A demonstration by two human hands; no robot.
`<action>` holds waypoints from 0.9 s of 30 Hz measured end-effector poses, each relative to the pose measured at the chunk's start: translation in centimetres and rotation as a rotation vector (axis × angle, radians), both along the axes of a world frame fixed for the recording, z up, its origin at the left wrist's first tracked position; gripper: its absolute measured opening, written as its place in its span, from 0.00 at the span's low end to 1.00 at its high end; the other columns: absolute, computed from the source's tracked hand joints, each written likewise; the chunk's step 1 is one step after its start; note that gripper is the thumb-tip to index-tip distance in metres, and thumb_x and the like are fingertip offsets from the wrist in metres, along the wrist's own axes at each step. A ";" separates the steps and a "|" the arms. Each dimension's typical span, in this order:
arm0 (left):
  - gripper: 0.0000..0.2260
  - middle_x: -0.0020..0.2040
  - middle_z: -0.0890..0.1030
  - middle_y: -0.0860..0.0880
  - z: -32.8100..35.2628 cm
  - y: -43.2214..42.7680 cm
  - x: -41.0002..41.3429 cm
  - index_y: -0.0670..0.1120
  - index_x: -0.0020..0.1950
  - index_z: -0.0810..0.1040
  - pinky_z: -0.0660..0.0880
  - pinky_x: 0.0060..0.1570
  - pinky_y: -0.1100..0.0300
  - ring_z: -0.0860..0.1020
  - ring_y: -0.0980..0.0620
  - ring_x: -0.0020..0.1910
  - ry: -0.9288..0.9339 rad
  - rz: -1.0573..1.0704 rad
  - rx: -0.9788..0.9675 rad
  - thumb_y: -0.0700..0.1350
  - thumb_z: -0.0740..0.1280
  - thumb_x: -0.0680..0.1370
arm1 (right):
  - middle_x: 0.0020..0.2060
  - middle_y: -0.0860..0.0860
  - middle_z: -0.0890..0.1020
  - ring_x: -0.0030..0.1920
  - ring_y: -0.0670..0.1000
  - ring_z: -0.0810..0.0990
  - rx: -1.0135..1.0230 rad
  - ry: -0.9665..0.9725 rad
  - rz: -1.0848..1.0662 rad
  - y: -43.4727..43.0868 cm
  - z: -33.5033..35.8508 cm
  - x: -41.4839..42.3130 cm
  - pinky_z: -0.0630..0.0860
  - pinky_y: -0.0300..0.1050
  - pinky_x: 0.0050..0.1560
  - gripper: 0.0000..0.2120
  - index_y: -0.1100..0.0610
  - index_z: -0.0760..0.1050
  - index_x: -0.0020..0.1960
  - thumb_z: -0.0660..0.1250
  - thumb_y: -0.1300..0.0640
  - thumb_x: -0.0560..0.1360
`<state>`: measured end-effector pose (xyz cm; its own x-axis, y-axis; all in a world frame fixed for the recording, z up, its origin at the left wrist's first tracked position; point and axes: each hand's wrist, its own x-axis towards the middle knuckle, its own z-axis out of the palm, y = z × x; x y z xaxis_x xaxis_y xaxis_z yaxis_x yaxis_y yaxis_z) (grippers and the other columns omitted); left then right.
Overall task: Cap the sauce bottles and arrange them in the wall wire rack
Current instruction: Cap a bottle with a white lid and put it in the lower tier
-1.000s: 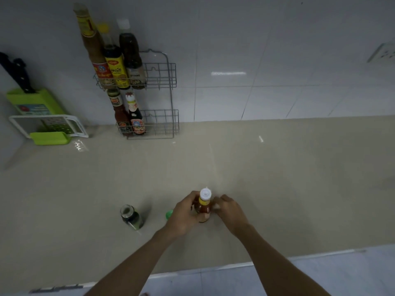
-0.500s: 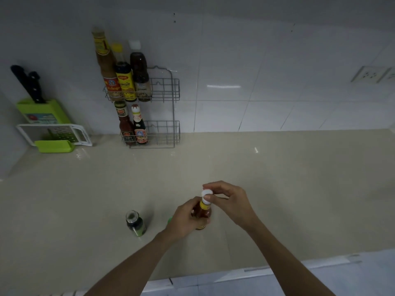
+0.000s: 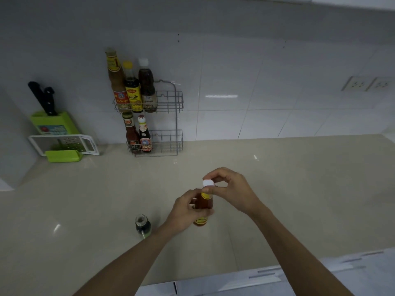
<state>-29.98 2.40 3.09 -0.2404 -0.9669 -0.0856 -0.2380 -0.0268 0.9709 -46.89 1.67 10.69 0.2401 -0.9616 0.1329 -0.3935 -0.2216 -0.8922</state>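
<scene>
An orange-red sauce bottle (image 3: 204, 205) with a yellow neck band stands on the beige counter (image 3: 277, 199). My left hand (image 3: 184, 211) is wrapped around its body. My right hand (image 3: 232, 188) pinches the white cap (image 3: 208, 183) sitting on the bottle's mouth. A small dark bottle (image 3: 142, 225) without a cap stands to the left of my left wrist. The two-tier wire rack (image 3: 171, 122) hangs on the tiled wall, with three tall bottles on the left of the upper tier and two smaller ones on the left of the lower tier.
A green knife block (image 3: 53, 124) with black-handled knives and a white-and-green grater (image 3: 66, 145) sit at the far left against the wall. Wall sockets (image 3: 367, 83) are at the right. The counter's front edge runs just below my forearms.
My right hand rose from beside the bottle's body to its top and now grips the white cap. The camera has tilted up, showing more wall.
</scene>
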 end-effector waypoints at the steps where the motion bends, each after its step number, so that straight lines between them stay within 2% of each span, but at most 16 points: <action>1: 0.21 0.49 0.81 0.56 0.1 0.1 0.1 0.64 0.49 0.77 0.74 0.48 0.66 0.78 0.58 0.49 -0.004 0.001 -0.004 0.45 0.78 0.63 | 0.45 0.45 0.83 0.49 0.44 0.82 -0.020 0.023 -0.010 0.1 0.1 0.1 0.77 0.37 0.51 0.11 0.52 0.80 0.46 0.77 0.53 0.67; 3: 0.21 0.50 0.81 0.56 0.4 0.2 0.3 0.60 0.52 0.77 0.73 0.48 0.65 0.78 0.57 0.50 -0.014 -0.020 0.003 0.45 0.78 0.64 | 0.44 0.45 0.83 0.48 0.44 0.82 -0.009 0.064 0.013 0.1 0.6 0.0 0.78 0.40 0.52 0.11 0.52 0.78 0.46 0.78 0.53 0.67; 6: 0.21 0.51 0.81 0.55 0.6 0.2 0.7 0.56 0.54 0.78 0.74 0.49 0.63 0.78 0.55 0.50 -0.029 -0.055 0.015 0.46 0.78 0.64 | 0.46 0.44 0.83 0.50 0.44 0.82 0.046 0.114 0.127 -0.2 1.9 -0.5 0.79 0.43 0.55 0.11 0.51 0.79 0.50 0.76 0.56 0.69; 11: 0.20 0.50 0.82 0.54 1.2 0.3 1.1 0.55 0.53 0.79 0.74 0.49 0.61 0.79 0.54 0.50 -0.028 -0.067 0.016 0.45 0.78 0.64 | 0.49 0.45 0.84 0.50 0.44 0.83 0.063 0.270 0.237 -1.0 4.0 -0.8 0.79 0.40 0.55 0.12 0.51 0.81 0.53 0.76 0.57 0.70; 19: 0.19 0.47 0.82 0.56 2.2 0.3 1.0 0.55 0.52 0.79 0.72 0.45 0.65 0.78 0.57 0.46 -0.045 -0.045 -0.036 0.46 0.78 0.64 | 0.47 0.44 0.84 0.48 0.43 0.82 -0.008 0.402 0.192 -1.4 4.5 -0.1 0.78 0.38 0.49 0.11 0.48 0.81 0.50 0.76 0.53 0.69; 22: 0.18 0.46 0.82 0.56 2.4 0.5 0.8 0.56 0.50 0.79 0.72 0.45 0.67 0.79 0.60 0.46 -0.046 -0.007 -0.065 0.46 0.78 0.63 | 0.45 0.44 0.83 0.46 0.42 0.80 -0.029 0.432 0.178 -1.3 4.7 0.1 0.74 0.32 0.42 0.10 0.50 0.80 0.49 0.75 0.51 0.69; 25: 0.19 0.47 0.81 0.55 2.3 0.7 0.6 0.60 0.49 0.78 0.76 0.47 0.63 0.79 0.59 0.48 -0.058 0.017 -0.105 0.46 0.78 0.63 | 0.42 0.45 0.83 0.42 0.41 0.79 -0.035 0.409 0.153 -1.0 4.3 0.3 0.74 0.31 0.39 0.11 0.54 0.77 0.46 0.76 0.50 0.69; 27: 0.18 0.47 0.81 0.55 2.5 0.6 0.7 0.61 0.48 0.78 0.76 0.49 0.61 0.79 0.59 0.48 -0.073 0.004 -0.105 0.47 0.78 0.63 | 0.43 0.45 0.83 0.43 0.41 0.80 -0.014 0.385 0.125 -0.9 4.1 0.3 0.74 0.33 0.40 0.14 0.53 0.76 0.47 0.76 0.48 0.68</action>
